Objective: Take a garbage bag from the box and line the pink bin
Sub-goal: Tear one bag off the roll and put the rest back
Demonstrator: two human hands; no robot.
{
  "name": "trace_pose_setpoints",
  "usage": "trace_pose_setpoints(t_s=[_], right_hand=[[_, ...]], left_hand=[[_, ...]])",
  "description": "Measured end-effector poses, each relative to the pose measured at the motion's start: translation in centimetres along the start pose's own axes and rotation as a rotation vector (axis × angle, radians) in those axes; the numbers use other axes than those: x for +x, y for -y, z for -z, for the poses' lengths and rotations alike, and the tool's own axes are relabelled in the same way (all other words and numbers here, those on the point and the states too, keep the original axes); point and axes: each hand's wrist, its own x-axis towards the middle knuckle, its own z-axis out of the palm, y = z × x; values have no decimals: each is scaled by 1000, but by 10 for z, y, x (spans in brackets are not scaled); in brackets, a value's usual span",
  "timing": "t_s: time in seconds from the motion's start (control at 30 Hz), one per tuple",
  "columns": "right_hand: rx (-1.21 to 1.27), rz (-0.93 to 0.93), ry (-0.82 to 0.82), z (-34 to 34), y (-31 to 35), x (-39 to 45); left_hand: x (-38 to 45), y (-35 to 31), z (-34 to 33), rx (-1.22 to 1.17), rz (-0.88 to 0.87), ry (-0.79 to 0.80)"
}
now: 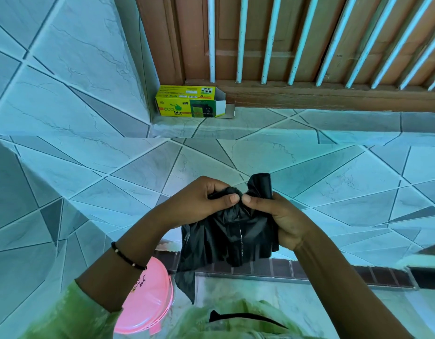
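Note:
A black garbage bag (226,238) hangs crumpled in front of me, held at its top by both hands. My left hand (199,204) pinches the bunched top edge from the left. My right hand (277,216) grips the bag from the right, with the thumbs almost touching. A loose tail of the bag droops toward the pink bin (148,297), which shows at the bottom left, partly hidden by my left forearm. The yellow-green bag box (190,101) lies on a tiled ledge at the back, its right end flap open.
Pale tiled walls and steps fill the left and middle. A brown wooden door with white bars (297,45) stands behind the box. A dark brick strip (309,269) runs along the floor below my hands.

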Motion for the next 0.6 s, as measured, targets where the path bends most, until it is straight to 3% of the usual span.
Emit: trace_pose_setpoints(t_s=[0.3, 0.6], right_hand=[[-64, 100, -60, 10, 6, 9], [-50, 29, -83, 2, 6, 8]], left_hand=[[6, 3, 5, 31, 45, -24], [11, 2, 1, 102, 6, -87]])
